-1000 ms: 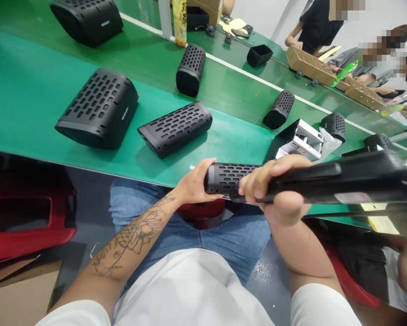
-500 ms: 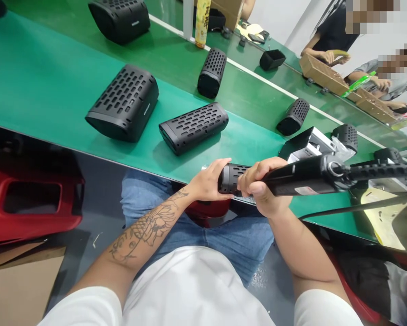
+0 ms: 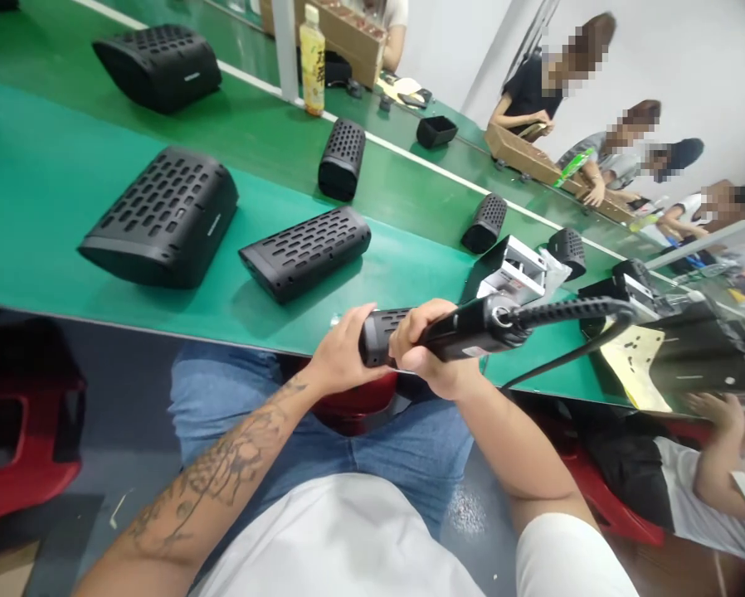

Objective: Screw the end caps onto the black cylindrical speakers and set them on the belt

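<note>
At the near table edge my left hand [image 3: 346, 352] is closed round the end of a small black speaker housing [image 3: 378, 332] with a slotted grille. My right hand [image 3: 431, 344] wraps a black corded electric screwdriver [image 3: 472, 330], right up against the housing. The tool's tip is hidden behind my right fingers, and its cable [image 3: 572, 311] runs off to the right. Left of my hands lies a flat black speaker housing [image 3: 307, 249] with its grille up. Farther left is a larger speaker housing [image 3: 167, 211].
More slotted housings stand on the green table [image 3: 273, 327], one at the back left [image 3: 161, 70]. A yellow drink bottle [image 3: 312, 62] stands by a white post. A white-and-black box [image 3: 515, 269] and a yellow sheet [image 3: 634, 361] lie right. Co-workers sit across and at the right.
The view has swung right, so the table items appear farther left and more co-workers show. Both hands keep their hold on the housing and the screwdriver.
</note>
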`<state>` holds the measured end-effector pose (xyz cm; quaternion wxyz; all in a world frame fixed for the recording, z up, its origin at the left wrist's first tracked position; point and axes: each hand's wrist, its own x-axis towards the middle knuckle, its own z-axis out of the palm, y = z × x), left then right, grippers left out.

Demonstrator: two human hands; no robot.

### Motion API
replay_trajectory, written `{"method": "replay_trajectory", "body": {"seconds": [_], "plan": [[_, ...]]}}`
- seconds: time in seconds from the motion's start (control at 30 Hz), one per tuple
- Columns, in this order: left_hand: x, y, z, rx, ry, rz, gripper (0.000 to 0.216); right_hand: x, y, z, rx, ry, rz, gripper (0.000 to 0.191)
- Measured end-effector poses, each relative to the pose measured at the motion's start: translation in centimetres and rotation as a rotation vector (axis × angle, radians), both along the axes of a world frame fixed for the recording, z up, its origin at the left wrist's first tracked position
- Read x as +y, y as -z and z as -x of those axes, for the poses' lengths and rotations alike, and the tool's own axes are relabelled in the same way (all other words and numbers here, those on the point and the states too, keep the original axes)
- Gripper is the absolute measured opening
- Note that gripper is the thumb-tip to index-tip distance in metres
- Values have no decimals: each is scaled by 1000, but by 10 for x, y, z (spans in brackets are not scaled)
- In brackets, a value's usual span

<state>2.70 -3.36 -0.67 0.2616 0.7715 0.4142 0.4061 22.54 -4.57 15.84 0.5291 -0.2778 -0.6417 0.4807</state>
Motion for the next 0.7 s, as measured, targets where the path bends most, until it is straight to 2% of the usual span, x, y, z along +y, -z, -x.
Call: {"method": "replay_trajectory", "body": {"seconds": [0.07,0.1,0.17,0.23,0.27,0.33,0.37,0.43,0.47,0.53,0.63,0.7], "plan": [[-32,9,-12,7,-200,-68,140,1,-13,-18,86,49,-63,60],[-53,15,-19,2,-300,-104,147,5,-21,-33,118,141,-99,55],[-97,26,-32,13,-414,-173,157,18,-34,-71,121,447,-165,53],[-136,36,-42,48,-377,-248,145,39,-40,-115,40,781,-216,58],[-150,39,-46,70,-311,-265,132,51,-39,-137,-17,907,-232,60],[-162,38,-48,118,-100,-291,102,75,-30,-175,-95,1059,-238,62],[-159,33,-48,143,28,-322,89,85,-23,-190,-108,1092,-240,62],[-136,11,-46,203,261,-442,72,99,-6,-213,-90,1083,-245,63],[-117,-5,-45,243,352,-519,68,104,2,-221,-74,1054,-252,64],[-71,-43,-44,355,441,-604,73,108,15,-230,-50,988,-268,63],[-5,-100,-46,588,475,-403,92,102,19,-231,-28,950,-280,59],[23,-123,-50,695,471,-295,97,90,11,-222,1,953,-273,58]]}}
